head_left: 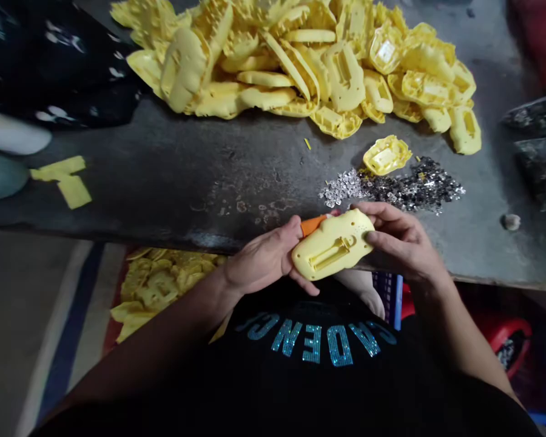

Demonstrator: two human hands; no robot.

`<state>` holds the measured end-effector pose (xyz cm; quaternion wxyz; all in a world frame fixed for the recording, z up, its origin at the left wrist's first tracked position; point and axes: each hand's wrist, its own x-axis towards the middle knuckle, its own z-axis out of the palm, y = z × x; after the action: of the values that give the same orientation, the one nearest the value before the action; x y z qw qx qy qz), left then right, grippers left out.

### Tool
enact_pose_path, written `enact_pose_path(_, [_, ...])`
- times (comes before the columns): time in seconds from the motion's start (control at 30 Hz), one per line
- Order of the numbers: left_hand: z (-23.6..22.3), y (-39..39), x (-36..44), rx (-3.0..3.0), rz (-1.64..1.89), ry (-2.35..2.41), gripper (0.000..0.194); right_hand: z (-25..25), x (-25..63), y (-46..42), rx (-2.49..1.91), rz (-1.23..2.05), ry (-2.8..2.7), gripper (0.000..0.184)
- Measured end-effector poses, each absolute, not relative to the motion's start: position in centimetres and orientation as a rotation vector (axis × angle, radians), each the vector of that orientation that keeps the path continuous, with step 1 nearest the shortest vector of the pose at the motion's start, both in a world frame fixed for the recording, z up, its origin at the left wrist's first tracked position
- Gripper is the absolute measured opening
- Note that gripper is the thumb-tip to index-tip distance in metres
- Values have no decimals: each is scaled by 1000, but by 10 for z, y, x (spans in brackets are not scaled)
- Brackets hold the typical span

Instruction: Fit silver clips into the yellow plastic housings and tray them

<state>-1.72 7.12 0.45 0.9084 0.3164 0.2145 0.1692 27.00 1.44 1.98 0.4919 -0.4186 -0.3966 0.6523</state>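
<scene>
A yellow plastic shell with a long recessed slot and small holes is held tilted at the table's front edge. My left hand supports its left end, fingers partly hidden underneath. Something orange shows between that hand and the shell's upper edge; I cannot tell what it is. On the right end, my right hand pinches the shell with its fingertips. Just beyond lies a heap of small shiny metal pieces, and another yellow shell, its inner side up, rests against them.
A large pile of yellow shells covers the far side of the grey table. More yellow pieces sit below at left. Yellow strips lie at the left, clear plastic bags at the right. A blue crate stands below.
</scene>
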Motion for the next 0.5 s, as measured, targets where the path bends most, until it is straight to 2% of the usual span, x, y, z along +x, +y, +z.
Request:
enact_pose_path(0.13, [1,68,-17,633,116,412,73,31,266,2,-937,1677,-1076,39])
enact_pose_path(0.27, [1,64,-24,705,-4,379,70,35,263,-15,-956,1654,-1189,45])
enact_pose_path(0.5, [-2,62,-25,767,10,396,68,31,262,-34,-1044,1566,-1200,48])
